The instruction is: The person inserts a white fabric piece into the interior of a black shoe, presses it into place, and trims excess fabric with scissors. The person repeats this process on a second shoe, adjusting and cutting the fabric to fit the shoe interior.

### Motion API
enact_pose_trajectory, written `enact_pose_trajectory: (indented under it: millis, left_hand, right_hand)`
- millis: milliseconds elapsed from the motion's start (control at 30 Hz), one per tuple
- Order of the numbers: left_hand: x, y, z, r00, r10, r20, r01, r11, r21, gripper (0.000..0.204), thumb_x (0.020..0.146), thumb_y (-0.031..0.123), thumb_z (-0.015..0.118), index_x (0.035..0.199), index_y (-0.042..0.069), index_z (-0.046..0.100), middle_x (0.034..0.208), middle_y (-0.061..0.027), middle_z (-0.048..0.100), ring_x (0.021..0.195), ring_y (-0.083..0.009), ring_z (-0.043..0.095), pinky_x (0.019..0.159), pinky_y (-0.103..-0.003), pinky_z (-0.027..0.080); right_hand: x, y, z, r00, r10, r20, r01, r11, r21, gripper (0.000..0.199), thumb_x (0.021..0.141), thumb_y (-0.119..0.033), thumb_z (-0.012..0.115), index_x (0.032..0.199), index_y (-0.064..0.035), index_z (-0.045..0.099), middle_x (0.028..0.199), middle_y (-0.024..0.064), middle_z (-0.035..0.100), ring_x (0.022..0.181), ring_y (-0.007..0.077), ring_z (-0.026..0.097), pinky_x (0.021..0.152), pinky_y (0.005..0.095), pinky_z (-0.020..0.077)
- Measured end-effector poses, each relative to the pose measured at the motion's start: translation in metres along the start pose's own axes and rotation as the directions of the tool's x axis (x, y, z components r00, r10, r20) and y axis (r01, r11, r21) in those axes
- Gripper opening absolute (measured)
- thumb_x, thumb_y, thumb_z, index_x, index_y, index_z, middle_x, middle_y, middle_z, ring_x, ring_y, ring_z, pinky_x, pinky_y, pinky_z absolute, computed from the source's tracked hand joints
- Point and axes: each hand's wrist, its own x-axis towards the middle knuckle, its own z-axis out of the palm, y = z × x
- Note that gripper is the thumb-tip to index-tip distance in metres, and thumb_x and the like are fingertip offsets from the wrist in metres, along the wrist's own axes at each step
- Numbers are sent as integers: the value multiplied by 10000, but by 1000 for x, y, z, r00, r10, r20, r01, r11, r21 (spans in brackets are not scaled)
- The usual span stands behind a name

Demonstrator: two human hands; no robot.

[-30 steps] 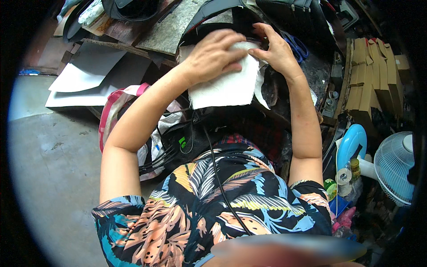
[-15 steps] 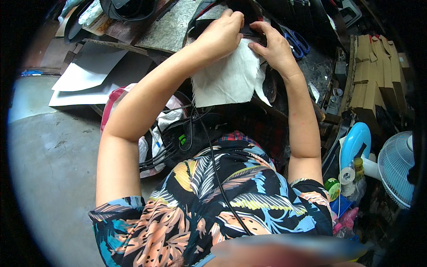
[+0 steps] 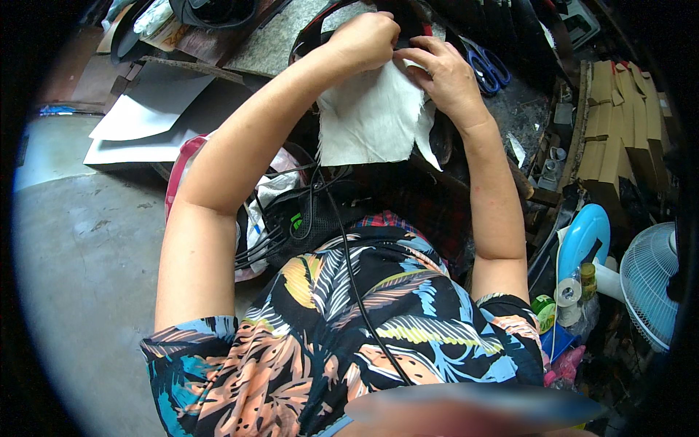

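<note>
At the top centre, a piece of white cloth with frayed edges hangs over the work surface's near edge. My left hand is closed just above the cloth's top edge; whatever its fingers grip is hidden behind the hand. On the cloth's upper right corner, my right hand has its fingers bent and pressed to the fabric. Behind both hands lies a black curved piece with red edging, partly covered by my left hand and forearm.
Blue-handled scissors lie right of my right hand. White sheets jut out at left. Below the cloth are a black mesh bag and cables. Cardboard pieces, a blue round object and a white fan stand at right.
My right hand's fingers have moved left and closed in on the cloth's top edge, nearer my left hand. The cloth and left hand sit slightly higher in view.
</note>
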Motion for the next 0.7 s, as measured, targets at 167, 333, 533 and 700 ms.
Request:
enact_pose_trajectory:
  millis: [167,333,533,700]
  left_hand:
    - [1,-9,12,1000,-14,-14,14,1000,-5,146,818,99,633,897,12,719,1012,-184,672,938,-364,670,849,-434,536]
    - [-19,-3,3,996,4,-87,-8,999,-46,160,849,125,637,931,8,710,1028,-165,656,925,-337,672,838,-409,543]
    - [-25,3,-12,996,39,-85,-50,990,-135,156,822,118,684,945,28,719,1017,-133,654,892,-291,689,808,-370,566]
    - [-30,19,-15,988,140,-57,-134,985,105,151,829,125,704,959,49,714,997,-102,641,876,-267,693,771,-366,581]
  right_hand:
    - [-2,1,1,999,-40,-7,40,999,-33,265,861,-218,733,1121,-268,755,1245,23,664,1145,219,629,945,364,556]
    - [-3,2,4,999,-35,-17,35,999,-26,232,876,-226,720,1099,-269,766,1236,27,668,1146,222,630,932,363,559]
    - [-2,6,3,999,-8,-37,9,1000,23,331,839,-212,761,1163,-210,696,1175,44,691,1081,235,666,915,364,565]
    - [0,7,1,992,122,-27,-114,973,200,491,813,-203,798,1245,-148,573,1128,75,721,1046,264,703,880,376,578]
